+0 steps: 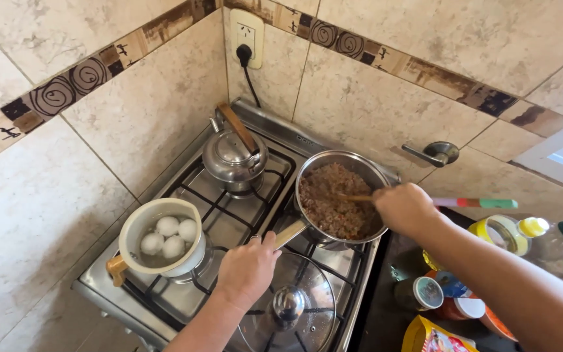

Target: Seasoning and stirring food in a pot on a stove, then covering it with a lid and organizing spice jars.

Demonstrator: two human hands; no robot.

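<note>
Head view, stove in a tiled corner.

Pan (337, 195): one, steel, on the far right burner, nearly full of browned mince. Judged heavy for its size and hot at the wall; the long handle, which sticks out toward the near left, is the place to take it, and the smooth metal could turn in the palm if tilted.
Left hand (247, 266): closed round that handle, steadying the pan.
Right hand (404, 207): closed on a wooden spoon (353, 197), one, light and stiff, its bowl buried in the mince.
Pot (161, 236): one, cream enamel, on the near left burner, with four white eggs (169, 235) in water. Eggs fragile; the pot looks hot, with a stub handle at its near left.
Kettle (232, 155): one, steel, on the far left burner, wooden handle over the top.
Lid (288, 309): one, glass with a metal knob, lying on the near right burner just beside the left hand. Breakable, slippery if wet; take it by the knob.
Right of the stove: several jars and bottles and one yellow packet; exact count unclear.
</note>
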